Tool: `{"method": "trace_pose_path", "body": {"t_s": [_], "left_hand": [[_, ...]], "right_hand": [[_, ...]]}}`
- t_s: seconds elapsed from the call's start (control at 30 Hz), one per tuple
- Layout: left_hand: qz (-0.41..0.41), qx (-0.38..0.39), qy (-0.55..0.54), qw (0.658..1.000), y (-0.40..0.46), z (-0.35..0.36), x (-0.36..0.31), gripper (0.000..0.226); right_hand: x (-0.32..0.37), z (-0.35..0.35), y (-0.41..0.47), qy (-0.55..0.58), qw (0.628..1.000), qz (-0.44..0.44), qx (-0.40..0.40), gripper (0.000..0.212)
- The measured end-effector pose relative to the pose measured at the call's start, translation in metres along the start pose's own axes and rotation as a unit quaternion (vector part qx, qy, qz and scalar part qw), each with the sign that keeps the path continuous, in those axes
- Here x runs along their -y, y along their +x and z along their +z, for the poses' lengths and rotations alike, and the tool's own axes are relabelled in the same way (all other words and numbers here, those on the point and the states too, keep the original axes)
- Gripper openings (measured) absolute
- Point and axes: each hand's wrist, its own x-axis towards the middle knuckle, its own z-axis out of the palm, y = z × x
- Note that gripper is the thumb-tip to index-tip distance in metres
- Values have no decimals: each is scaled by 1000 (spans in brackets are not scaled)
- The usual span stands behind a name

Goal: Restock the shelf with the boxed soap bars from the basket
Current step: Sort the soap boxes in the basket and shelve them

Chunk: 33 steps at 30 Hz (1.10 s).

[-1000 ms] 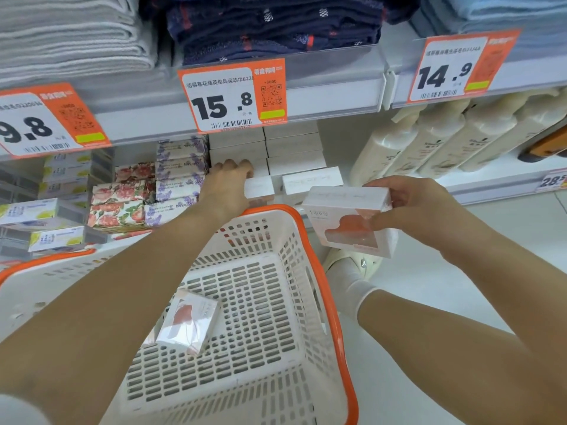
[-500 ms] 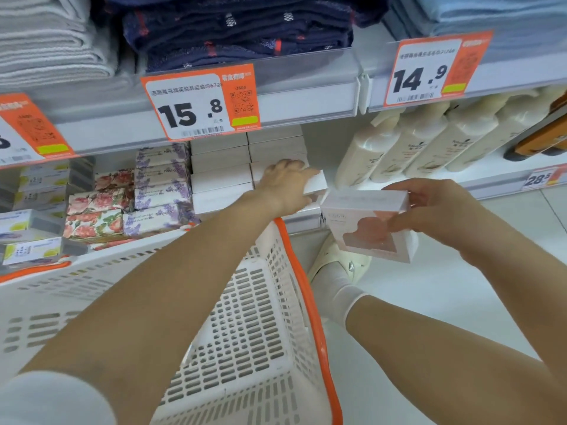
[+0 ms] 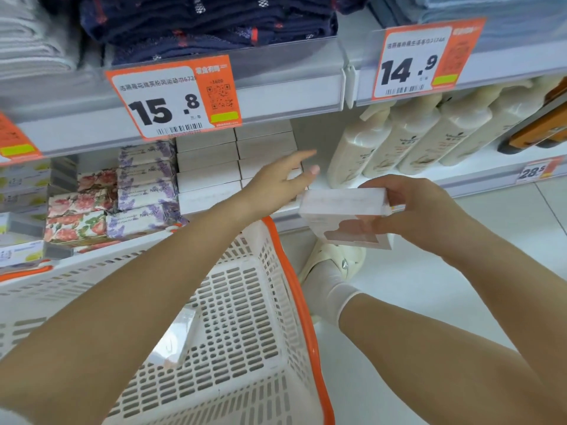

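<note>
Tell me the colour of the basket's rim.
Orange, on a white basket rim; clearest in the head view.

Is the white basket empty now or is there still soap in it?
Not empty. One boxed soap bar still lies on the basket floor, partly hidden by the left forearm. The right hand holds another box.

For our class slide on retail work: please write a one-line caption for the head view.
Left hand reaches to stacked white boxes; right hand holds a soap box above the basket.
</note>
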Motion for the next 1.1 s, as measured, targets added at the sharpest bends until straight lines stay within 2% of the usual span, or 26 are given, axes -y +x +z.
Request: {"method": "trace_pose_path", "body": {"t_s": [0.03,0.1,0.17,0.3,0.4,0.57,0.67,0.8,0.9,1.0,1.1], "left_hand": [[28,7,13,1000,-14,-3,-7,58],[76,28,155,985,-40,-4,-15,68],[91,-13,218,971,-58,-6,-12,65],[46,-191,153,968,-77,-32,11,57],[-43,-257,140,955,-85,-57,35,58],[-102,-236,215,942,-82,-89,77,63],[-82,-236,194,949,-75,-97,86,63],[-77,-193,142,968,-60,-106,89,64],[-99,-180,123,971,-57,-109,89,64],[-81,-179,122,973,-60,-107,90,64],[-93,-229,69,966,-70,-100,91,70]], "right_hand": [[1,2,0,4,1000,-10,0,51],[5,8,-1,6,999,-39,4,44],[15,15,-3,17,997,-78,3,46],[42,25,-9,68,992,-103,-12,66],[52,26,-10,100,992,-71,35,64],[53,26,-13,63,995,-47,59,53],[54,22,-13,48,996,-37,65,41],[62,25,-9,28,996,-38,75,24],[71,30,-8,16,995,-54,80,22],[74,35,-8,-14,994,-66,91,24],[77,40,-10,-55,990,-76,105,27]]}}
